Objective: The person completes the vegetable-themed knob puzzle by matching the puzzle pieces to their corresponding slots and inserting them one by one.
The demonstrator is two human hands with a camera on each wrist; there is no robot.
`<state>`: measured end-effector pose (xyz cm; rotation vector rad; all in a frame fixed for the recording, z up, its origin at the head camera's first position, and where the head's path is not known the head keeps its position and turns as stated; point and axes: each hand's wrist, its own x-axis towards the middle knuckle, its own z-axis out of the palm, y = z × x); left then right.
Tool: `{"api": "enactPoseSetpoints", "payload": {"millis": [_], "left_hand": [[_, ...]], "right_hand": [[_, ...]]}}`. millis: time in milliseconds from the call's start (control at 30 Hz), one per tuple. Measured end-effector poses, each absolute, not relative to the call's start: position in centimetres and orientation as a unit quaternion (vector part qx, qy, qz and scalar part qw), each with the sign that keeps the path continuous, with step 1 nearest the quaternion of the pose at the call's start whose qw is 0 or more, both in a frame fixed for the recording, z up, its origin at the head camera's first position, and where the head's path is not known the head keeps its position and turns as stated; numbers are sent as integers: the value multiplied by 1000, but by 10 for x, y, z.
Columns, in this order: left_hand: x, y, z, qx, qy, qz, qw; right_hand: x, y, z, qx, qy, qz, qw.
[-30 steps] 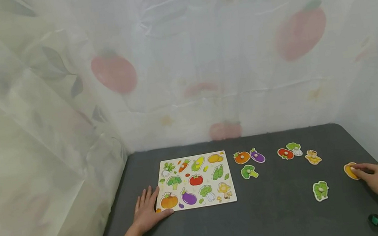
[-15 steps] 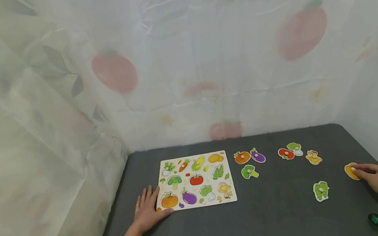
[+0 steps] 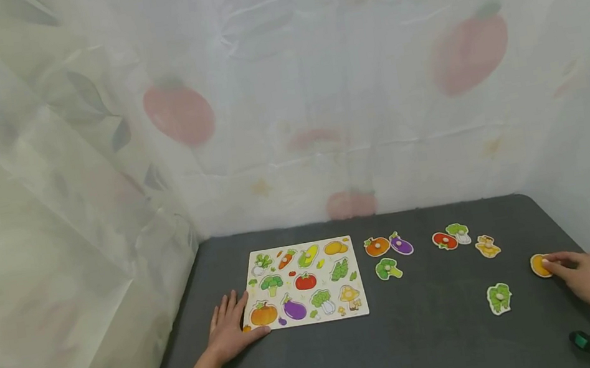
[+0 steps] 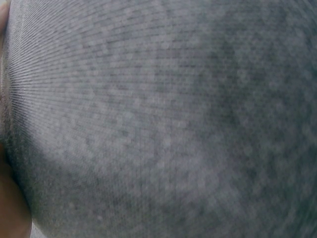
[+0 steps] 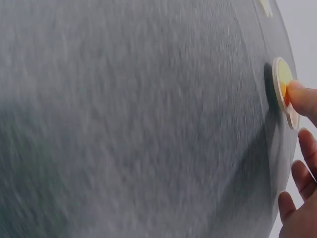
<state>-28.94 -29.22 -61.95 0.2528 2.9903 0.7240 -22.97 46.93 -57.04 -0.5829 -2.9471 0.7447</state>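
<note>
A white vegetable puzzle board point(image 3: 358, 277) lies on the dark grey table point(image 3: 437, 346). My left hand point(image 3: 231, 322) rests flat beside the board, fingers straight, thumb at its near left corner. Far to the right, my right hand point(image 3: 570, 270) reaches toward a round orange-yellow piece point(image 3: 537, 266). In the right wrist view the index fingertip point(image 5: 301, 96) presses on that piece point(image 5: 282, 78), while the other fingers hang apart below it. The left wrist view shows only grey table surface point(image 4: 163, 119).
Loose pieces lie right of the board: a pumpkin point(image 3: 377, 246), an eggplant point(image 3: 401, 245), broccoli point(image 3: 387, 268), a tomato point(image 3: 444, 240), a white-green vegetable point(image 3: 458, 232), a yellow piece point(image 3: 487, 246) and a green leafy piece point(image 3: 498, 298). Sheer printed curtains enclose the table.
My right hand has slid the orange-yellow piece a little to the left. The left hand has stayed where it was.
</note>
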Motion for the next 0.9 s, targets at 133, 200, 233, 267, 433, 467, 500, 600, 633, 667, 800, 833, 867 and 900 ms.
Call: {"api": "enactPoseSetpoints", "payload": {"millis": [133, 200, 233, 267, 433, 467, 500, 600, 633, 667, 800, 833, 867, 900], "left_hand": [[-288, -293, -621, 90, 965, 247, 11], [-288, -294, -621, 91, 964, 248, 11], [-288, -294, -621, 91, 964, 250, 11], [-288, -294, -621, 91, 964, 249, 13], [-290, -293, -617, 82, 968, 235, 38], [-290, -293, -617, 81, 968, 232, 43], [-290, -293, -617, 79, 969, 231, 47], [-289, -292, -616, 80, 968, 233, 42], [-289, -292, -616, 82, 968, 236, 37], [-288, -292, -617, 84, 967, 238, 31], [-288, -292, -618, 90, 966, 243, 15], [-288, -292, -618, 91, 965, 244, 13], [-288, -292, -618, 89, 966, 244, 15], [-288, -292, -618, 88, 966, 243, 17]], "right_hand": [[-235, 457, -571, -156, -956, 238, 70], [-238, 448, -571, -145, -956, 241, 88], [-240, 443, -571, -142, -955, 243, 97], [-242, 438, -571, -142, -954, 243, 102], [-251, 415, -571, -129, -951, 250, 126], [-253, 410, -571, -124, -951, 252, 131], [-254, 405, -571, -118, -950, 255, 137], [-260, 387, -568, -103, -946, 266, 153], [-262, 380, -567, -98, -944, 271, 158], [-265, 373, -566, -94, -942, 278, 162], [-277, 341, -562, -71, -931, 314, 171], [-281, 333, -561, -62, -929, 323, 172], [-284, 325, -560, -55, -926, 331, 173], [-288, 316, -559, -47, -924, 336, 176]]}}
